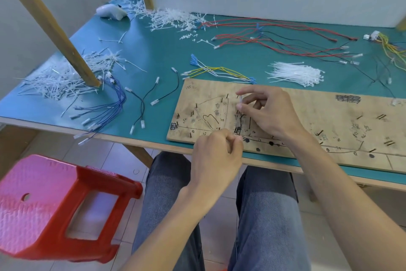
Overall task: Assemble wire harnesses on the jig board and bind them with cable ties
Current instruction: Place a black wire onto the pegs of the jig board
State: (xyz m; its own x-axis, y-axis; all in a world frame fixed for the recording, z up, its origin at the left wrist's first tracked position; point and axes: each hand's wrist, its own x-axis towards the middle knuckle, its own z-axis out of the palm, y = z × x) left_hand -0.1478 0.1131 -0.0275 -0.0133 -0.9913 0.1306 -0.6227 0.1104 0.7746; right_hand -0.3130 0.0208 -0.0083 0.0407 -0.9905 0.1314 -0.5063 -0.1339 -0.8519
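Look to the jig board, lying along the near edge of the surface toward its right end, with a black wire run among the pins at the board's left end. Over those pins, find the right hand, thumb and forefinger pinching a thin pale piece, likely a cable tie or a connector end, too small to say which. At the board's near edge, find the left hand, fingers curled tight toward the wire's lower end; cannot tell whether anything sits in that pinch. Judged as seating or binding the wire: draw the run snug against its pins from below before cinching anything, guide the pale piece with the fingertips alone, avoid lifting the wire off the pins, and spare the connector any sharp bend. For more ties, reach to the fresh cable ties just beyond the board's far edge. On writing: read black handwriting on the board only, namely two characters resembling 白 and 黄 inside a drawn outline at the left end, small numbers such as 0, 25 and 50 along the near line, and a scribbled black block past reading. Shows no brand mark.
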